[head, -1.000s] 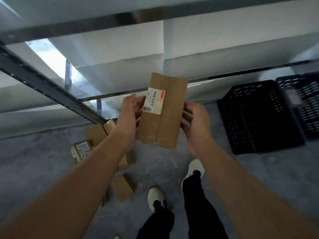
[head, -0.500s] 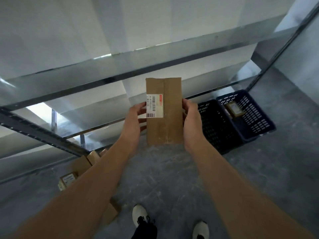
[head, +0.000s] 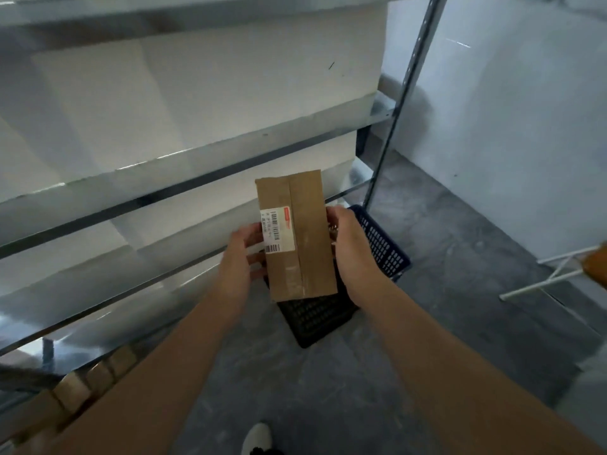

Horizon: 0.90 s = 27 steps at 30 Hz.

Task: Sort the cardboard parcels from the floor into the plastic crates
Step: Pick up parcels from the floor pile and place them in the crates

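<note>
At the centre of the frame, the cardboard parcel [head: 295, 236] is held upright with its label [head: 277, 229] facing the camera, probably so it can be read for sorting. The left hand [head: 241, 254] and right hand [head: 353, 244] each close their grip on a long edge. Behind it, the black crate [head: 317, 318] and blue crate [head: 382, 244] sit on the floor [head: 460, 290].

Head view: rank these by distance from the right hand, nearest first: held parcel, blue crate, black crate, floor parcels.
1. Held parcel: gripped by the right hand.
2. Blue crate, just right, and black crate, just below: too close to call.
3. Floor parcels: far lower left.
</note>
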Tool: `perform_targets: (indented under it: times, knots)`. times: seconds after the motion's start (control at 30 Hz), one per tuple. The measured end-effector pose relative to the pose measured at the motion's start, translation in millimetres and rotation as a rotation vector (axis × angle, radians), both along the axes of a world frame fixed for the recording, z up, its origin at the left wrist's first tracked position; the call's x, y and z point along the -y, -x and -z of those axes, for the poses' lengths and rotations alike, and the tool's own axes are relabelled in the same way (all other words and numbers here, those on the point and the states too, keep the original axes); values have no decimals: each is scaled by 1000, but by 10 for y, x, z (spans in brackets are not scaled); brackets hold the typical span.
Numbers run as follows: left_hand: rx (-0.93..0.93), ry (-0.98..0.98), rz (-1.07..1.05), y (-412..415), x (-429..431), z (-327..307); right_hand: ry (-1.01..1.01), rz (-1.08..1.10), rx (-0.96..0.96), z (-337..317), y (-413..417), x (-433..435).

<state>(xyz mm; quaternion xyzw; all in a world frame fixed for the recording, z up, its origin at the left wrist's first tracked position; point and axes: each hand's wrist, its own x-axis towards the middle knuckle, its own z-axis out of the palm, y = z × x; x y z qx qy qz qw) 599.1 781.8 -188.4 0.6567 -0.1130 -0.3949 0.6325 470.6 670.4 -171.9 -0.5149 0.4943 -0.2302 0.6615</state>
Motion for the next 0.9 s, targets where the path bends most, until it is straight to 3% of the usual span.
perform_targets:
  times: [0.57, 0.9]
  knots:
    - [-62, -58, 183, 517, 3506, 474, -17, 245, -34, 623, 600, 3185]
    - [-97, -117, -21, 938, 4936, 757, -45, 9, -68, 1111, 819, 4858]
